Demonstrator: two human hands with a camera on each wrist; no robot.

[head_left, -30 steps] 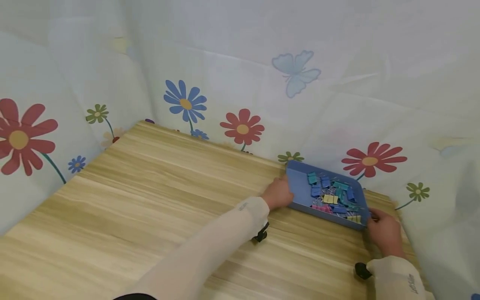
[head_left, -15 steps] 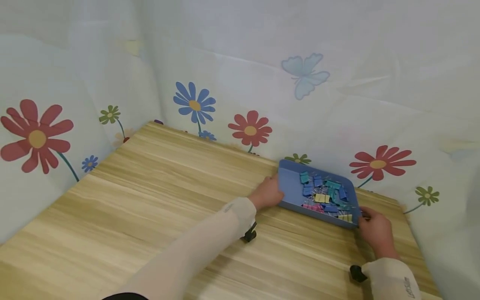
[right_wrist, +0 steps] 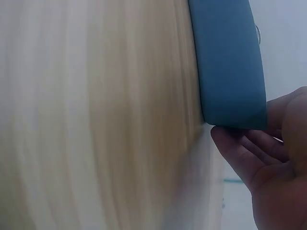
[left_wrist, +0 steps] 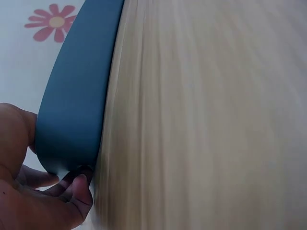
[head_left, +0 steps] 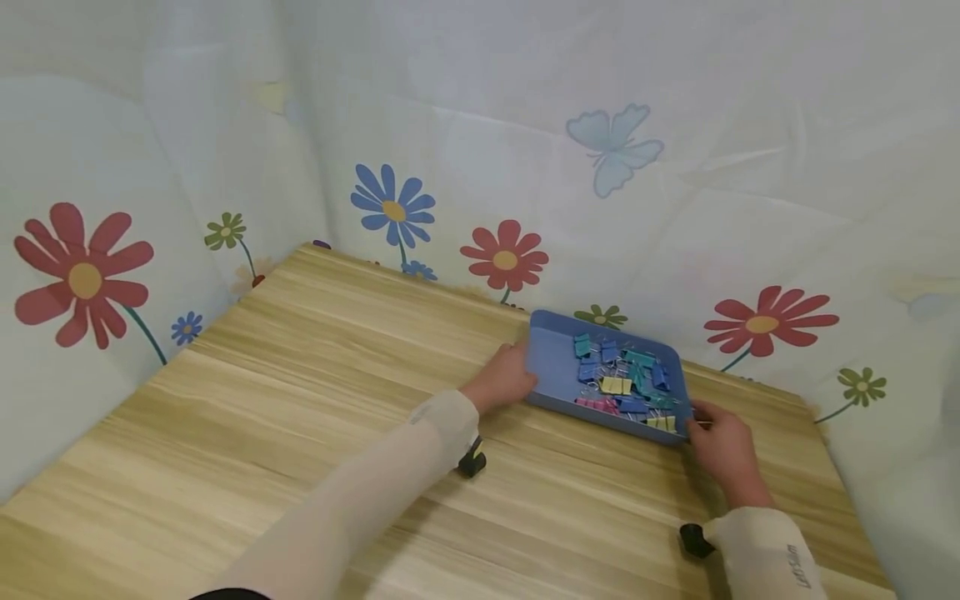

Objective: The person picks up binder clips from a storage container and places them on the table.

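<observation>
A shallow blue tray (head_left: 551, 358) stands near the back of the table in the head view. Several binder clips (head_left: 616, 386) in teal, blue, yellow and pink lie in its middle and right part. My left hand (head_left: 501, 379) grips the tray's left end; in the left wrist view its fingers (left_wrist: 82, 191) curl under the corner. At the opposite end my right hand (head_left: 726, 446) holds the tray, and the right wrist view shows fingers (right_wrist: 237, 151) against its lower edge. The thumbs are partly hidden behind the tray walls.
The wood-grain table (head_left: 300, 358) extends left and forward of the tray. A white curtain (head_left: 450, 100) with printed flowers and a butterfly hangs right behind the table's back edge and along its sides.
Both hands have moved the tray to the left along the back of the table. The grip at each end stays the same, and the head view has shifted slightly.
</observation>
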